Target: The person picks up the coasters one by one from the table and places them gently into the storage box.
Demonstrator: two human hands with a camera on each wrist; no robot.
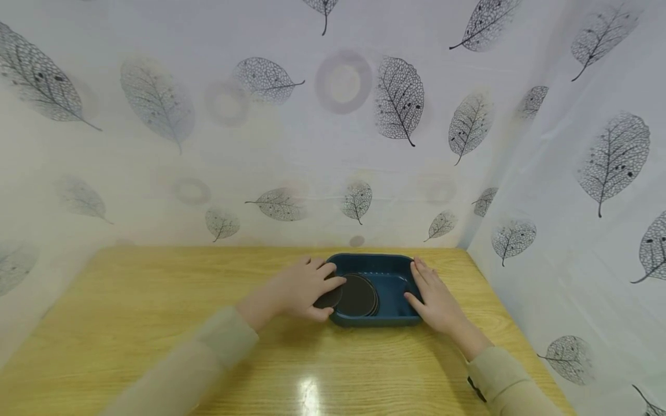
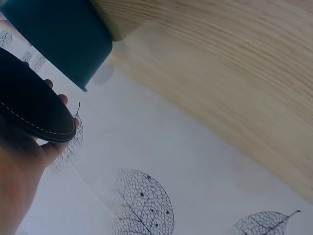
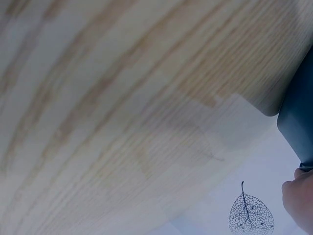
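Observation:
My left hand [image 1: 307, 292] grips a black round coaster [image 2: 39, 105] with a pale stitched edge, at the left end of a dark blue tray [image 1: 395, 320]. In the left wrist view the coaster is tilted, with fingertips showing behind its far edge and the thumb at its near edge. Inside the tray, toward the left, lie more black round coasters [image 1: 357, 296], stacked slightly out of line. At the tray's right end my right hand [image 1: 437, 303] holds the rim, its thumb reaching over the inside. Only a small part of that hand shows in the right wrist view.
The tray stands on a light wood-grain table [image 1: 156, 323] near its back edge. Behind and to the right hangs a white sheet [image 1: 291, 156] printed with dark leaves. A small dark object [image 1: 476, 389] shows beside the right sleeve.

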